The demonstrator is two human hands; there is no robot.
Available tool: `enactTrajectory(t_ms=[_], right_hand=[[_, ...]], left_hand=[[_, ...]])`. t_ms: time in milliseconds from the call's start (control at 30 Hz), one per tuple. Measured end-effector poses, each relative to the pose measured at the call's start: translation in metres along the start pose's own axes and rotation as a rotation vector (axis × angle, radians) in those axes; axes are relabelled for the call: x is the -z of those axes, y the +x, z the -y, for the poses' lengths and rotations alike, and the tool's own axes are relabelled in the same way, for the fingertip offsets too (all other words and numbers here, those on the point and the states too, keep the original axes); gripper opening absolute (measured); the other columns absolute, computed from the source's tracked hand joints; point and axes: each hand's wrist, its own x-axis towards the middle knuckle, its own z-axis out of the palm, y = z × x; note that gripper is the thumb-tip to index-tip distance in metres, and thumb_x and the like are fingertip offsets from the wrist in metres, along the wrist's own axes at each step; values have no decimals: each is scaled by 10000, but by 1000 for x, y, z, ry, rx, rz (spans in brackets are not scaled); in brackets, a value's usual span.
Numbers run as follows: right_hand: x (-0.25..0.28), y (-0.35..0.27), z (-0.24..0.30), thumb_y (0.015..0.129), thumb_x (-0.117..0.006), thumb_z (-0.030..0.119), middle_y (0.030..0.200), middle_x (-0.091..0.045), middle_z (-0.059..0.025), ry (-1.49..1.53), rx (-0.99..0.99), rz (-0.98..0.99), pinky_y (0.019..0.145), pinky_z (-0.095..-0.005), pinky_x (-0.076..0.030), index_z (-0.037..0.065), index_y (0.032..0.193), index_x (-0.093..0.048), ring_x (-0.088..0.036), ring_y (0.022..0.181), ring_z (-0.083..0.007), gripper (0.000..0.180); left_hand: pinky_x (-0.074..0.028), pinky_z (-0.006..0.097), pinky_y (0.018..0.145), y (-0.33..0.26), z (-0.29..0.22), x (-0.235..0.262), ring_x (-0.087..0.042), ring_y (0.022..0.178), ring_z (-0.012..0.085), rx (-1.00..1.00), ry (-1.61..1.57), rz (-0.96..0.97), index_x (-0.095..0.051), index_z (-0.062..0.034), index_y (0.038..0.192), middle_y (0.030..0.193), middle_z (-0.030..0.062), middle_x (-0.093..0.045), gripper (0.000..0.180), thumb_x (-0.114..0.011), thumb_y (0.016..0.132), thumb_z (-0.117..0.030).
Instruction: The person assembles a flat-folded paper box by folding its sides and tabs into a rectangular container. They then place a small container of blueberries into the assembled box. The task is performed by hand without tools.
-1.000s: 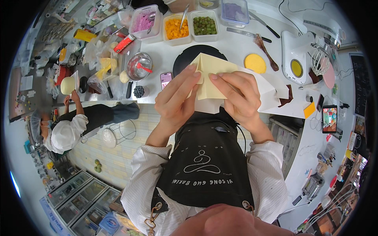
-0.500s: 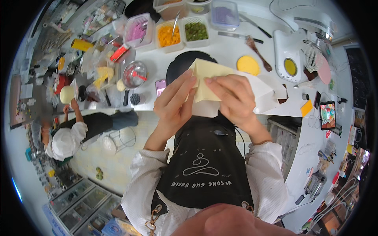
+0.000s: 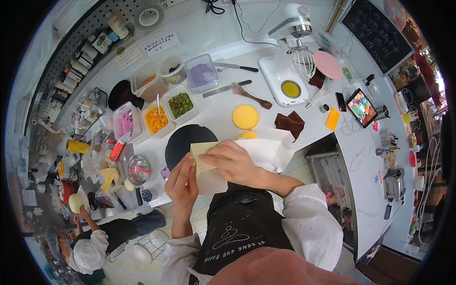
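Observation:
Between my two hands is a folded cardboard box (image 3: 213, 183), pale yellow at its upper part and white on the side nearest me. My left hand (image 3: 181, 184) is closed on its left corner, thumb and fingers pinching the edge. The fingers of my right hand (image 3: 232, 163) press together on its top rim, with the thumb side hidden. Behind it lies a round black cake turntable (image 3: 187, 137), partly covered by the box. A second white cardboard box (image 3: 264, 154), with flaps up, stands right of my right hand. A round yellow cake layer (image 3: 245, 117) lies beyond it.
Tubs of purple cubes (image 3: 124, 122), orange fruit (image 3: 156, 119) and green fruit (image 3: 181, 105) line the far left. A stand mixer (image 3: 287, 80) stands at the far right, near a spatula (image 3: 254, 96). At left, another person (image 3: 92, 247) works with a pale round cake (image 3: 76, 203).
The view has turned, bringing more of the far wall and mixer in. Both hands keep the box; it is turned, and my right hand now reaches across its top.

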Motion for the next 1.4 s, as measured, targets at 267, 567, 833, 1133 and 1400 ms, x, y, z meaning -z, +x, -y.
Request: enactTrajectory(t_ms=[267, 567, 833, 1133, 1400], right_hand=[[10, -3, 17, 689, -674, -43, 1070, -673, -89, -49, -25, -60, 823, -399, -554, 38, 1149, -750, -645, 932, -302, 473], [-24, 10, 37, 685, -702, -9, 1062, -683, -69, -182, 20, -37, 795, -379, -551, 39, 1151, -759, -640, 906, -271, 472], [-50, 17, 25, 685, -721, 17, 1047, -686, -68, -176, 2, 9, 815, -382, -543, 30, 1139, -751, -643, 941, -285, 456], [-3, 103, -42, 844, -776, 121, 1329, -650, -89, 103, 92, -1, 878, -434, -539, 59, 1161, -721, -654, 1113, -307, 328], [114, 218, -402, 859, -659, 21, 1359, -625, -161, -428, -186, -465, 953, -458, -528, -6, 1407, -506, -577, 1269, -362, 570]], left_hand=[[-600, 347, 811, 7, -4, -3, -750, 952, 317, -88, -48, 44, -742, 19, 1140, 1112, 204, -751, 277, -718, 870, 73], [-509, 468, 1049, -23, 6, 13, -612, 1262, 461, 4, -180, 76, -506, 104, 1447, 1419, 321, -572, 567, -671, 930, -62], [-539, 407, 987, -35, 24, -2, -655, 1212, 409, 235, -207, -10, -542, 74, 1436, 1433, 258, -598, 511, -646, 944, -18], [-516, 324, 964, -43, 128, 6, -677, 1129, 192, 574, -76, -326, -676, 35, 1306, 1285, 149, -718, 305, -550, 1071, -113], [-528, 323, 948, -62, 108, -5, -657, 1098, 210, 884, 145, -526, -592, 36, 1416, 1301, 157, -680, 405, -522, 1067, -158]])
